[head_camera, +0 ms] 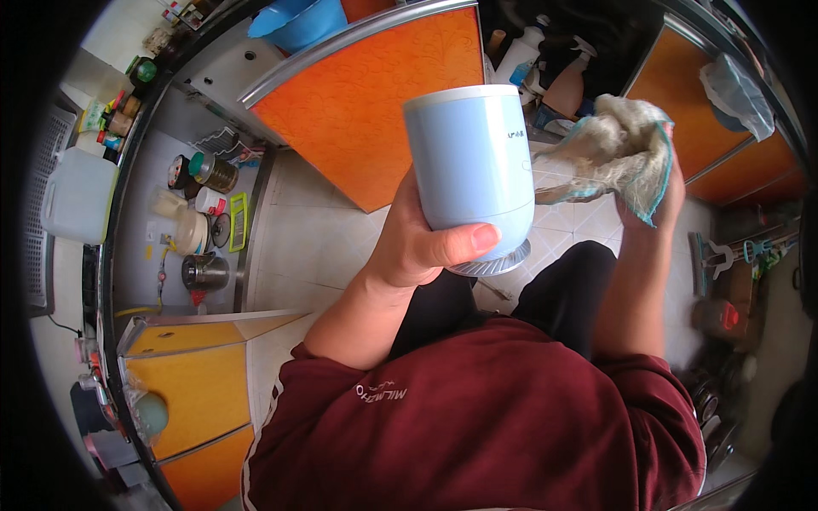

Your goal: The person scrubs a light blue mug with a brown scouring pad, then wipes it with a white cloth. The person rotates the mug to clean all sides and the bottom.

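Observation:
My left hand (pixel 409 239) grips a light-blue rounded canister (pixel 470 160) in front of my chest, thumb across its lower side. The canister has a white rim at its upper end, small dark writing on its side, and a ribbed round base (pixel 495 260) at the lower end. What it contains, if anything, cannot be seen. In my right hand (pixel 668 195) is a crumpled beige cloth (pixel 629 144) with turquoise edging and frayed threads. Part of the cloth hangs towards the canister; whether they touch is unclear. Most of my right fingers are hidden behind the cloth.
An orange cabinet door (pixel 358 108) stands swung out ahead. Left of me, an open cabinet (pixel 147 211) holds jars, a metal pot (pixel 204 271) and a green grater (pixel 238 222). Bottles (pixel 521 54) stand in a dark cupboard ahead. A plastic bag (pixel 735 96) hangs at right. Tiled floor (pixel 300 236) lies below.

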